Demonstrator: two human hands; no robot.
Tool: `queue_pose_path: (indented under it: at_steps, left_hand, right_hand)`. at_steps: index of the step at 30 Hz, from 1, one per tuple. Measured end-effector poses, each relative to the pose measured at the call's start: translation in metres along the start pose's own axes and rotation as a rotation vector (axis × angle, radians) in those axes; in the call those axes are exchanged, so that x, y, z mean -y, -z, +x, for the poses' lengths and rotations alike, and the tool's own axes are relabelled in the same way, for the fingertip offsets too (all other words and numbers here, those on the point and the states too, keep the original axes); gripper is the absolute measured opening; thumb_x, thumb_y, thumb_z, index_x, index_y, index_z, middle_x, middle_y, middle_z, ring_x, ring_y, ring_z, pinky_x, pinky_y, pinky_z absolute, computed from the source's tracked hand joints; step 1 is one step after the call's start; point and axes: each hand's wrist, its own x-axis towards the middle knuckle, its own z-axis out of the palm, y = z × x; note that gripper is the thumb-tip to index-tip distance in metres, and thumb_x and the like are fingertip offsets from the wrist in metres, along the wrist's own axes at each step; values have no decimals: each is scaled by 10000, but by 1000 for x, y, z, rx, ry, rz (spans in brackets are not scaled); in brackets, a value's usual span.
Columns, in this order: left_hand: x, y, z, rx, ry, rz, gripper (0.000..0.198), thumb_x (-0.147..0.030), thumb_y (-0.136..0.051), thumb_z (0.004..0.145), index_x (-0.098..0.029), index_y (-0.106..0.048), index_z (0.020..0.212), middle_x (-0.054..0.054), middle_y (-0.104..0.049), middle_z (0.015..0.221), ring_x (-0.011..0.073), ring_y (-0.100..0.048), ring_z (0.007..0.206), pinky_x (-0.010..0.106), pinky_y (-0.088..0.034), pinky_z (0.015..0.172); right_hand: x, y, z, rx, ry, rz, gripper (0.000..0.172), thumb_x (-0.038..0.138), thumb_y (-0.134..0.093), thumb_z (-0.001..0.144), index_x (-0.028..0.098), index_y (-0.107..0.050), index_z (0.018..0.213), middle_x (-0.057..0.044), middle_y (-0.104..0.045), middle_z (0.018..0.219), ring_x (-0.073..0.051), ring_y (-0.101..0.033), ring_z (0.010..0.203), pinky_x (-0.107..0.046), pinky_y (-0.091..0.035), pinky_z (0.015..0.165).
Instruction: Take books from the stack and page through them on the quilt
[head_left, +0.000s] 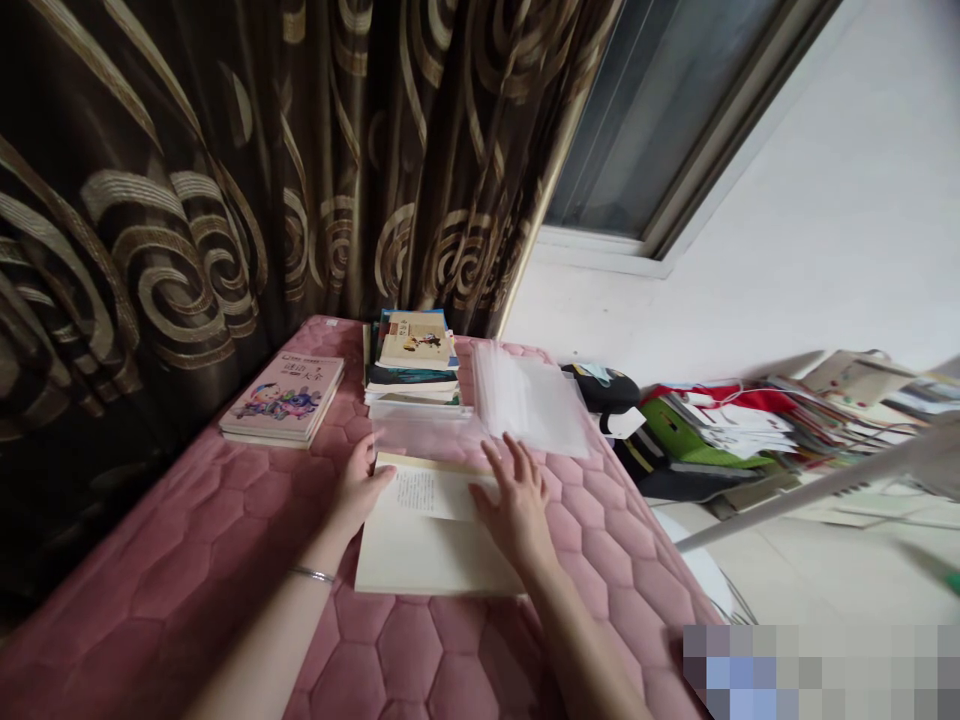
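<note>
1. Both hands rest on 1 open book. The left hand [361, 482] is unclenched at the page's 9 o'clock edge with its thumb on the paper. The right hand [517, 505] lies flat with fingers spread, pressing the page at 3 o'clock. Neither grasps anything.
2. Open book [427, 550]: a paperback lying flat in the middle of the quilted top, print showing at its far end. Judged light and pliant, with pages apt to spring up once the palms lift. Best taken by the outer edges or under the spine.
3. Bracelet [313, 575]: 1 thin band on the left wrist, at 7 o'clock from the book.
4. Clear plastic sleeves [536, 400]: at 12 to 1 o'clock, touching the book's far edge. Likely limp and slippery.
5. Stack of books [414, 355]: at 12 o'clock, behind the sleeves.
6. Pink book [285, 400]: at 10 o'clock, closed and lying apart.
7. Quilted top [187, 560]: pink and padded, bearing everything above.
8. Curtain [187, 200] at 11 o'clock and window [660, 110] at 1 o'clock.
9. Heap of books and papers [720, 430]: at 3 o'clock, off the quilted top.
</note>
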Motion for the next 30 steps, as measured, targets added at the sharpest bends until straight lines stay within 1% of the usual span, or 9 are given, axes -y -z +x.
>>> queue_pose_path:
  at_steps: [2,4,7,10,13,17,22,25,30]
  left_hand:
    - [-1,0,0,10,3,-10,750,-216,-722,614,-150,-412,1293,98,-700,1032,188,-671,790,290,-508,718]
    - [-2,0,0,13,1,-20,750,-228,-724,627,-157,-413,1306,100,-695,1056,199,-674,829,296,-511,740]
    - [-3,-1,-3,8,2,-24,725,-239,-710,645,-166,-428,1309,105,-687,1082,218,-670,870,318,-515,762]
    - [-2,0,-3,17,10,-27,694,-224,-695,636,-170,-453,1285,108,-685,1092,234,-662,904,326,-514,760]
    - [-2,1,-2,31,-3,-20,571,-234,-686,640,-160,-520,1182,110,-689,1076,248,-638,987,321,-501,790]
    - [-5,2,-1,37,-36,57,452,-247,-666,667,-159,-576,1101,91,-698,1047,210,-636,949,285,-479,788]
    - [-9,0,-6,68,36,35,585,-242,-661,660,-180,-502,1220,62,-713,1003,159,-640,755,240,-463,644]
    - [-10,-2,-7,42,55,6,667,-240,-689,641,-177,-457,1263,55,-724,939,141,-625,666,234,-456,608]
    - [-7,-2,-6,19,55,-42,705,-262,-724,633,-160,-446,1273,77,-726,925,192,-664,757,283,-495,674]
  right_hand:
    - [18,4,-4,88,209,-89,478,160,-501,871,276,-517,1335,-72,-381,1492,-299,-257,1405,-565,-258,1104]
    - [32,2,-9,196,356,-115,484,181,-485,902,276,-477,1377,-62,-360,1509,-284,-225,1424,-538,-264,1117]
    - [40,-8,-17,317,443,-135,515,233,-496,919,294,-409,1423,-66,-335,1520,-293,-260,1412,-559,-255,1115]
    - [41,-13,-23,361,427,-152,523,249,-484,931,313,-375,1439,-68,-317,1525,-307,-278,1404,-582,-248,1106]
    - [44,-12,-27,365,406,-167,526,238,-468,938,326,-359,1445,-59,-300,1529,-318,-275,1403,-606,-247,1095]
    - [53,-8,-33,371,340,-201,504,234,-436,951,314,-364,1443,-59,-295,1530,-334,-260,1406,-648,-236,1076]
    - [60,-11,-40,360,272,-232,464,250,-405,964,292,-404,1426,-96,-346,1507,-350,-303,1385,-663,-238,1060]
    - [61,-15,-43,348,260,-244,464,229,-409,957,285,-420,1418,-110,-377,1489,-367,-322,1371,-679,-235,1048]
    - [61,-19,-45,303,253,-248,467,231,-411,956,300,-417,1418,-104,-387,1486,-368,-329,1366,-679,-235,1044]
